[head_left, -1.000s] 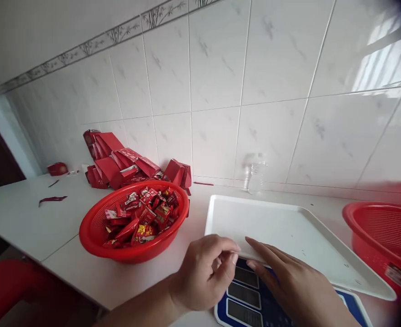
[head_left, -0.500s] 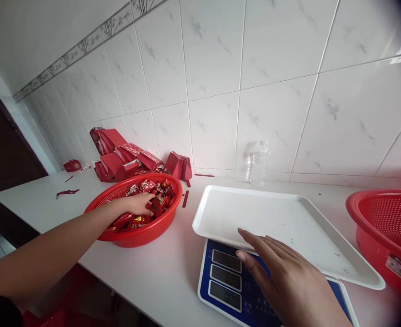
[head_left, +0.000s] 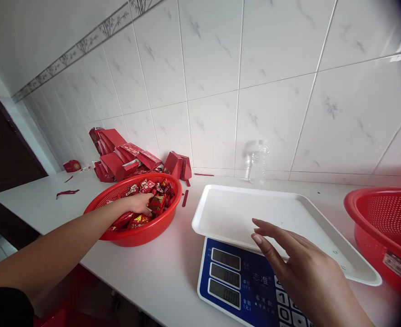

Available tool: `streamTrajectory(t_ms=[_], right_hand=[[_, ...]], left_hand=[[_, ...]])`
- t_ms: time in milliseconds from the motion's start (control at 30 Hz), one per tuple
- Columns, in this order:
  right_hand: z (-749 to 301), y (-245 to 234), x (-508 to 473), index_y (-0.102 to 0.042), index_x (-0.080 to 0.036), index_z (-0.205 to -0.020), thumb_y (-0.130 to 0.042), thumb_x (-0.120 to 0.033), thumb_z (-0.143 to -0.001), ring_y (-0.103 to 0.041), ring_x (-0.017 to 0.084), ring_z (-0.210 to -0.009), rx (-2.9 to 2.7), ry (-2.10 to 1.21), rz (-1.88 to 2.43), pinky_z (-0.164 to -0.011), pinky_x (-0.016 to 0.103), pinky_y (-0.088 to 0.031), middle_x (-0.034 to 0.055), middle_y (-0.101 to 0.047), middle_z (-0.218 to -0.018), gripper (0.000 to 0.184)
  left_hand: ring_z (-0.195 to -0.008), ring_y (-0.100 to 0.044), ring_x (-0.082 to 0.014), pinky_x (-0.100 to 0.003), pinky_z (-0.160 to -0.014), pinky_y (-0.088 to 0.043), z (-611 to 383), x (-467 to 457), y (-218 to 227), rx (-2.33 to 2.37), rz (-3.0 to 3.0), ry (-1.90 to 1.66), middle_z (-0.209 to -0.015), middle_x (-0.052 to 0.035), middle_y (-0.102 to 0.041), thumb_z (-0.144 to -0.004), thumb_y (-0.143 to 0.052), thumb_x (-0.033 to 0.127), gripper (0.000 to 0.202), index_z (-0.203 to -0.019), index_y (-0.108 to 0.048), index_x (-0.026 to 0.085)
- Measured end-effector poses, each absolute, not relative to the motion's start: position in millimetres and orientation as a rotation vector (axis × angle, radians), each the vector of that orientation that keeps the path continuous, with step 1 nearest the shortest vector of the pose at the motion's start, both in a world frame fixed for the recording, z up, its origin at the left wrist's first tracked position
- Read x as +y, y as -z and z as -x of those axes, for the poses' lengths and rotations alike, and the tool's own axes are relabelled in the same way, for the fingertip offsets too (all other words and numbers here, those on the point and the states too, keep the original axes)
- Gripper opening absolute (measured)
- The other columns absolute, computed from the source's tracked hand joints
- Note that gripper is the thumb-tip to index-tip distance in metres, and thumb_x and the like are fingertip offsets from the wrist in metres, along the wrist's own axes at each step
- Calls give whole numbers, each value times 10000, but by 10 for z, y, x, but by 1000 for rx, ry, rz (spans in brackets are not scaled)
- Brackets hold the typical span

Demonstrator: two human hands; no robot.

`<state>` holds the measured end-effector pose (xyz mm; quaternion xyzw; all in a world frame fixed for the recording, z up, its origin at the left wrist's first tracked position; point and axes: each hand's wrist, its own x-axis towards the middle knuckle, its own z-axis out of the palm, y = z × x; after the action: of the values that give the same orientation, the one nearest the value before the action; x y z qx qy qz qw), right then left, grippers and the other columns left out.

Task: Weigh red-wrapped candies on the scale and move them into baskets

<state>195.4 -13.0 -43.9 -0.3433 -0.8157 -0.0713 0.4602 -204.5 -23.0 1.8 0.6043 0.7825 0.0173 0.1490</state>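
My left hand [head_left: 138, 203] reaches into a red mesh basket [head_left: 132, 234] full of red-wrapped candies [head_left: 154, 195]; its fingers curl down among the wrappers, and whether they grip one is hidden. My right hand [head_left: 301, 268] hovers with fingers stretched out and apart over the blue panel of a digital scale [head_left: 234, 281], just at the near edge of the white tray [head_left: 241, 211] resting on that scale. The tray holds nothing.
A second red basket [head_left: 384, 227] stands at the right edge. A heap of red paper boxes [head_left: 125, 159] lies against the tiled wall behind the candy basket. A clear plastic bottle [head_left: 258, 162] stands by the wall. Red scraps [head_left: 67, 192] lie at the left of the white counter.
My left hand left the scale and went into the candy basket. My right hand lifted a little off the scale's panel and shifted right, uncovering the keypad.
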Motion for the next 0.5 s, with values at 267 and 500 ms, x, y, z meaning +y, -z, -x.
streamTrajectory(t_ms=[267, 500], right_hand=[[-1993, 483, -97, -667, -246, -1037, -378, -496, -991, -713, 208, -730, -2026, 108, 904, -475, 270, -529, 8, -742, -850, 385], [-2010, 505, -70, -652, -258, -1041, -399, -491, -990, -711, 204, -736, -2027, 126, 910, -473, 260, -513, -7, -737, -828, 348]], left_hand=[[-1127, -570, -330, -462, -944, -449, 2086, -224, -43, 2435, -1707, 378, -1295, -162, -561, -777, -709, 313, 574, -1303, -517, 181], [-997, -615, -224, -426, -855, -526, 2062, -234, -115, 2471, -1734, 387, -1144, -77, -615, -920, -603, 320, 251, -1111, -609, 157]])
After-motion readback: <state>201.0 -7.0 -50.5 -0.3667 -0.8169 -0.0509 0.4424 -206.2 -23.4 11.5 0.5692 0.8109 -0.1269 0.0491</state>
